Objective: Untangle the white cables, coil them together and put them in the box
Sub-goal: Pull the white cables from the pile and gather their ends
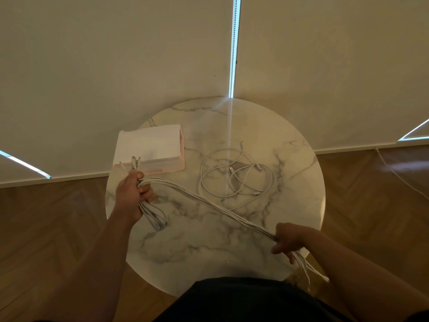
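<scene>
A bundle of white cables (209, 203) stretches diagonally over the round marble table (290, 205). My left hand (132, 194) grips one end of the bundle at the table's left, with plugs sticking out above the fist and a folded loop hanging below it. My right hand (287, 240) is closed around the bundle near the front right edge, and loose ends trail past it off the table. More white cables (236, 175) lie in a loose tangle on the table's far middle. The white and pink box (151, 149) sits at the far left, just beyond my left hand.
The table stands on a wooden floor (46, 228) close to pale window blinds (139, 66). A thin cord (394, 173) runs along the floor at the right.
</scene>
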The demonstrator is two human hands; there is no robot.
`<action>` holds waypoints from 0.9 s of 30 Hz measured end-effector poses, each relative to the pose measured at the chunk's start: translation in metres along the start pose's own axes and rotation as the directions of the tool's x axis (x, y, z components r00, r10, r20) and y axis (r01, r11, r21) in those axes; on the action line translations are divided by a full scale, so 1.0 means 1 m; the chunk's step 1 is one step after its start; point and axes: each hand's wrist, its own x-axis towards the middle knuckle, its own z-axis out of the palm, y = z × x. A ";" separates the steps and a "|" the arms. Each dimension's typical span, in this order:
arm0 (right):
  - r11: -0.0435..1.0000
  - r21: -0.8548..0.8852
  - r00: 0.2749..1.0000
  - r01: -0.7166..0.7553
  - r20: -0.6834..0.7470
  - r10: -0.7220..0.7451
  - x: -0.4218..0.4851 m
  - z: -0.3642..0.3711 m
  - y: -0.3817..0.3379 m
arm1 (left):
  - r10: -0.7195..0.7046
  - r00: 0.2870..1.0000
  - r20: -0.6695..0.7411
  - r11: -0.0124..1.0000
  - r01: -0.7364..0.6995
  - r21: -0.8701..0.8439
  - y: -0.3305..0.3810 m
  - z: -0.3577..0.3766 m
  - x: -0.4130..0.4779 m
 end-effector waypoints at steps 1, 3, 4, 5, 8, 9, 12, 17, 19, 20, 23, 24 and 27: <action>1.000 -0.010 1.000 -0.015 0.009 0.015 -0.003 -0.001 0.002 | 0.001 1.000 0.003 1.000 -0.001 0.020 -0.002 0.002 0.000; 0.999 -0.017 0.998 -0.049 0.030 0.050 -0.005 -0.001 0.007 | -0.013 1.000 0.005 0.998 0.013 0.062 -0.010 0.006 -0.001; 0.998 0.005 0.997 -0.056 0.056 0.055 -0.005 -0.001 0.007 | -0.019 1.000 0.004 0.997 0.019 0.072 -0.015 0.007 0.000; 0.997 0.050 0.996 -0.053 0.070 0.050 -0.003 -0.001 0.006 | -0.023 1.000 -0.002 0.997 0.023 0.069 -0.018 0.007 0.002; 0.985 0.165 0.998 -0.050 -0.030 0.055 -0.004 -0.003 0.002 | -0.025 0.997 -0.069 1.000 0.026 0.010 -0.020 -0.002 0.011; 0.982 0.179 0.997 -0.055 -0.050 0.065 -0.004 -0.005 0.002 | -0.027 0.995 -0.097 1.000 0.027 -0.008 -0.018 -0.007 0.015; 0.975 0.202 0.995 -0.098 -0.008 0.102 -0.003 -0.004 0.014 | -0.052 0.988 -0.146 0.998 0.048 -0.033 -0.016 -0.016 0.024; 0.976 0.181 0.993 -0.121 0.007 0.122 -0.001 0.003 0.034 | -0.077 0.982 -0.172 0.992 0.060 -0.107 -0.027 -0.012 0.024; 0.975 0.199 0.991 -0.098 -0.067 0.113 0.000 0.001 0.031 | -0.092 0.978 -0.185 0.987 0.065 -0.144 -0.025 -0.014 0.028; 0.978 0.190 0.987 -0.090 -0.111 0.112 0.001 0.000 0.028 | -0.095 0.978 -0.187 0.985 0.066 -0.158 -0.023 -0.016 0.031; 0.978 0.196 0.981 -0.067 -0.166 0.100 0.001 -0.006 0.021 | -0.080 0.976 -0.203 0.985 0.046 -0.167 -0.016 -0.023 0.041; 0.975 0.210 0.984 -0.070 -0.147 0.102 0.000 -0.008 0.021 | -0.073 0.975 -0.209 0.984 0.037 -0.173 -0.014 -0.025 0.045; 0.964 0.253 0.992 -0.079 -0.075 0.100 0.000 -0.006 0.028 | -0.068 0.973 -0.222 0.983 0.027 -0.181 -0.011 -0.029 0.051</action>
